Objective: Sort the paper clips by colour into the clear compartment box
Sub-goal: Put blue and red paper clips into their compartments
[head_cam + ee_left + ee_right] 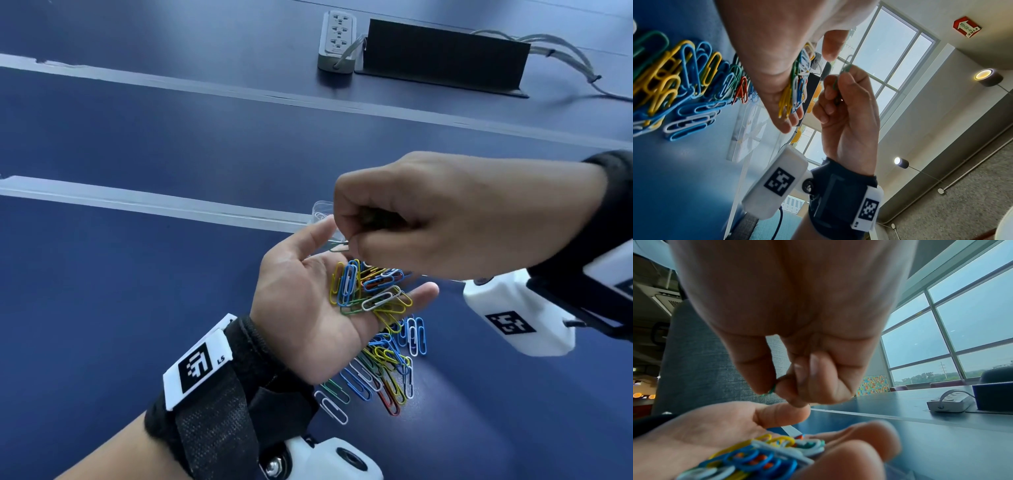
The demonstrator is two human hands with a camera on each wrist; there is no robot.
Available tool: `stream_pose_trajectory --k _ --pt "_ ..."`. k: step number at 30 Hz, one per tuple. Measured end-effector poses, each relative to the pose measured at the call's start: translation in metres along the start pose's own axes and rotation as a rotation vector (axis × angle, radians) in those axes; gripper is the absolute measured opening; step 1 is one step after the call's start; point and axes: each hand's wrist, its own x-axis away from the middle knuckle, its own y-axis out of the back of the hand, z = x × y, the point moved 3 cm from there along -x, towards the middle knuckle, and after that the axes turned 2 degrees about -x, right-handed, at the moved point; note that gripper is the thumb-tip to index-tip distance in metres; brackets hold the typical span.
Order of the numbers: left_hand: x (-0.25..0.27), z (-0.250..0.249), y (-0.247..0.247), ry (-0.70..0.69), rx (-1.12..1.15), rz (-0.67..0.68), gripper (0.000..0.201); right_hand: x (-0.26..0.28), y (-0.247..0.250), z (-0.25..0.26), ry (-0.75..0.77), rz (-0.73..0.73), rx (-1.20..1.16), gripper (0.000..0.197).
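Note:
My left hand (301,294) lies palm up above the blue table, fingers relaxed, carrying a heap of mixed paper clips (370,287) in yellow, blue, white, green and red. Just above it my right hand (352,240) pinches a green paper clip (339,247) between thumb and forefinger; the green paper clip (844,69) shows the same in the left wrist view, and more green shows inside the curled fingers. A larger pile of loose clips (383,363) lies on the table under my left hand. The clear compartment box (322,209) is mostly hidden behind both hands.
A white power strip (337,39) and a black upright panel (445,54) with grey cables (565,54) stand at the far edge. White tape lines (137,202) cross the blue table (120,291).

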Motion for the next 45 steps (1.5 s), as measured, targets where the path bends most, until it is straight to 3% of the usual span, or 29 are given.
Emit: stream_pose_trajectory --k 3,5,9,14,26,30,35,41,45 --pt "0.000 0.000 0.000 -0.005 0.001 0.009 0.055 0.002 0.003 -0.005 -0.026 -0.022 -0.068 0.013" --pt "0.001 0.000 -0.001 -0.007 0.020 0.013 0.053 0.003 0.005 -0.012 -0.060 -0.031 -0.133 0.005" --pt "0.001 0.001 -0.001 0.007 0.040 0.024 0.056 0.006 0.009 -0.026 -0.142 0.017 -0.198 0.031" --pt "0.001 0.001 -0.002 0.014 0.002 0.029 0.059 0.013 0.011 -0.036 -0.226 -0.050 -0.167 0.024" --pt "0.001 0.000 -0.001 0.028 -0.012 0.028 0.061 0.013 0.003 -0.027 -0.141 -0.019 0.043 0.004" --pt "0.001 0.000 0.000 0.017 -0.007 0.016 0.060 0.013 0.002 -0.024 -0.152 -0.014 0.035 0.006" --pt "0.001 0.001 0.001 0.003 0.009 0.008 0.054 0.010 -0.001 -0.026 -0.142 -0.027 0.011 0.030" --pt "0.001 0.002 -0.001 0.017 -0.025 -0.007 0.060 0.007 -0.005 -0.026 -0.117 -0.004 0.079 0.016" --pt "0.000 0.003 -0.001 0.028 -0.026 -0.001 0.059 0.009 -0.005 -0.028 -0.127 0.004 0.066 0.016"
